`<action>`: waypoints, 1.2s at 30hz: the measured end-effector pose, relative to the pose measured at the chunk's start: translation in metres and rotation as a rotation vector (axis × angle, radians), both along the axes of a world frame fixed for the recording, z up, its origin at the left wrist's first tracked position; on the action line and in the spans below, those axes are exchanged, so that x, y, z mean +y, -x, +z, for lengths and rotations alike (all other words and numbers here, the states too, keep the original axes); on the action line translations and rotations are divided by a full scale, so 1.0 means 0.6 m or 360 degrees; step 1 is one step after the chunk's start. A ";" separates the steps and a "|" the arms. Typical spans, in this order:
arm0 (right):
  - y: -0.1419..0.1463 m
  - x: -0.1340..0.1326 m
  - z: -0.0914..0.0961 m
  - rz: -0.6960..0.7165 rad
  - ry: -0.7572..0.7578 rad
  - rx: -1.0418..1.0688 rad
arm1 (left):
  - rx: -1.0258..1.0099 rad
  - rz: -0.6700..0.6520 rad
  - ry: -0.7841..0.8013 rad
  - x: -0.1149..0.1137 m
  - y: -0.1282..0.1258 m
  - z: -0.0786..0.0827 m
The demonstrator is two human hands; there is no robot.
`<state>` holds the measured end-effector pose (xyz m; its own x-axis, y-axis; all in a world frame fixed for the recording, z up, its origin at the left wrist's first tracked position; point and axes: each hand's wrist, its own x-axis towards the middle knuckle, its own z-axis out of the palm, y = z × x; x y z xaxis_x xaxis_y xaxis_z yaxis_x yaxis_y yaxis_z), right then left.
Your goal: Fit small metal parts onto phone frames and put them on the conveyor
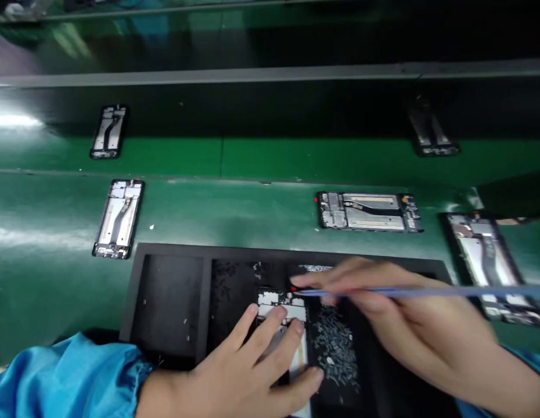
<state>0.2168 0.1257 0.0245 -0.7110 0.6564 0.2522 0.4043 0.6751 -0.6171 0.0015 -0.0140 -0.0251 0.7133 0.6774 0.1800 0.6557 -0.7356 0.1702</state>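
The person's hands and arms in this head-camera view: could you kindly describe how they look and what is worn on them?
The left hand and right hand are both bare, with no gloves, and no ring or watch shows. The left sleeve is a shiny bright blue fabric, gathered into a puckered cuff at the wrist. The right sleeve shows the same blue at the frame's edge.

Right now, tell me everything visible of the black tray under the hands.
The black tray is flat, matte and rectangular, lying on the green bench mat, with a raised divider forming compartments. The left one holds a few pale specks; the next holds a phone frame and a heap of small metal parts. The left hand presses the frame.
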 end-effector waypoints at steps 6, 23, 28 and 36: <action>0.049 0.017 -0.040 0.0300 0.0152 0.0063 | 0.0046 -0.0061 0.0028 0.003 0.003 0.002; 0.044 0.013 -0.043 0.0287 0.0232 0.0053 | 0.0128 -0.0138 0.0164 0.002 0.008 0.008; 0.043 0.015 -0.043 0.0322 0.0239 0.0051 | 0.0112 -0.0141 0.0204 0.001 0.007 0.008; 0.044 0.017 -0.039 0.0395 0.0171 -0.0048 | 0.0221 -0.0208 0.0248 0.001 0.011 0.013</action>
